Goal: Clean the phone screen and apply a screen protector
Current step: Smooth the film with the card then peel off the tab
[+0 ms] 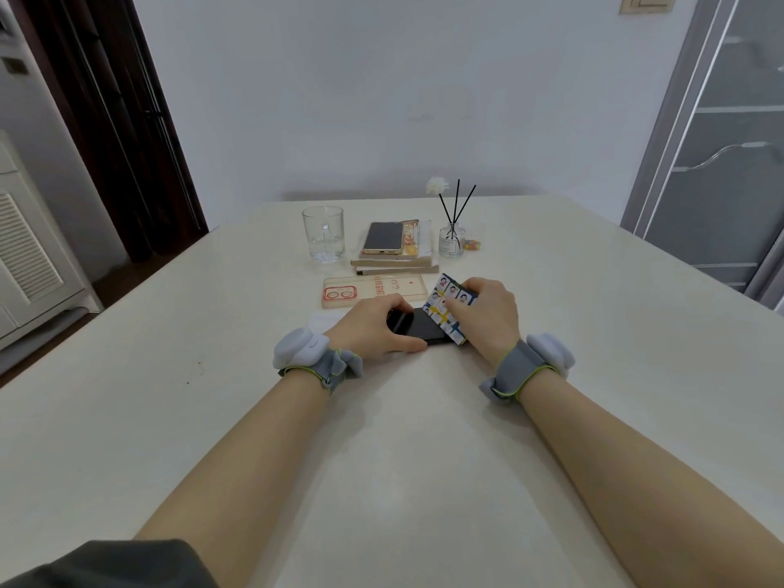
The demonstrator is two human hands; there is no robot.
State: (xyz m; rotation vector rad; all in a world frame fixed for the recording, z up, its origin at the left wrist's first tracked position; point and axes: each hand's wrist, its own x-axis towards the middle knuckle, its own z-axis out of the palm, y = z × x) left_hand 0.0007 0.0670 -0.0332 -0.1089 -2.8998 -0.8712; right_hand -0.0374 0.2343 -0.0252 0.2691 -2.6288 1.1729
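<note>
Phone [418,326] lies flat on table [169,396]; my left hand [373,328] clamps its left end, my right hand [488,316] pinches printed card [447,305] against its right end.

Black phone [418,326] flat on white table, screen up, glossy, lying crosswise. Printed card [449,307] with small portrait photos tilted over its right end.

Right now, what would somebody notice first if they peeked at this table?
Probably the two hands in the middle of the table: the left hand steadies a dark phone lying flat, while the right hand presses a colourful card onto its right end. Just behind lie a clear case, a glass, and a second phone on a stack of books.
</note>
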